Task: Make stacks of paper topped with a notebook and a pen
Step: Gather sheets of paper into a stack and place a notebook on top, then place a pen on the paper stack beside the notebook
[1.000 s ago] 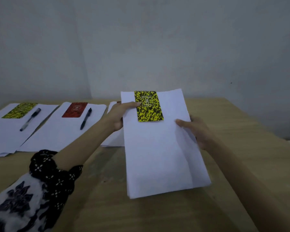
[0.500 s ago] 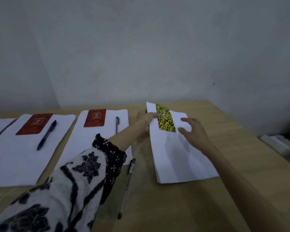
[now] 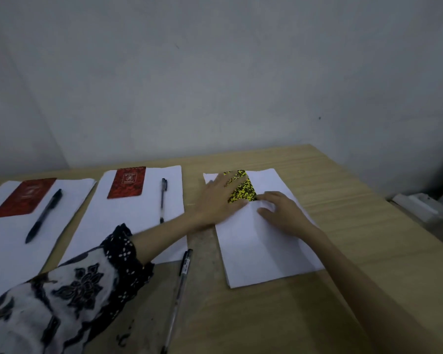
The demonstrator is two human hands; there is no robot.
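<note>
On table (image 3: pixel 343 200): three paper stacks, three notebooks, three pens; both hands flat, spread, grasping nothing.

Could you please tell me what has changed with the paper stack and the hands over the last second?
The paper stack with the yellow notebook, held up a second ago, now lies flat on the table. The left hand and right hand let go and press it, palms open. The red-notebook stacks stay put; the loose pen is untouched.
</note>
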